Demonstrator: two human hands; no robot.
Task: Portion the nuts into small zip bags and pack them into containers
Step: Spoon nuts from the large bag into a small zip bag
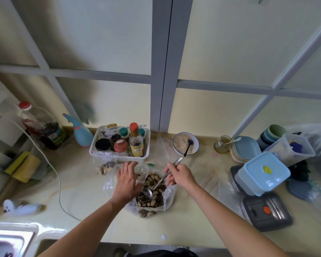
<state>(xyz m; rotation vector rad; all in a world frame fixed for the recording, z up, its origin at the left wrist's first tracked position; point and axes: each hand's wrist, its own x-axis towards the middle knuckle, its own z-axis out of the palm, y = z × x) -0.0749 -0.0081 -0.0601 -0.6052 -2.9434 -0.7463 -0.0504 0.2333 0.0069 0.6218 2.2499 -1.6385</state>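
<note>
On the counter's middle, the big bag of nuts (152,197) lies open under both hands. Right hand (180,175) grips a metal ladle (162,179), bowl down among the nuts; left hand (127,179) pinches a small zip bag (141,172) just above them

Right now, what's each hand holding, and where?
Right hand grips the metal spoon by the handle's upper part. Left hand holds the small clear bag at its mouth.

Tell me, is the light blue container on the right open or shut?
Shut: the light blue container has its lid sitting flat on top, and nothing inside shows.
</note>
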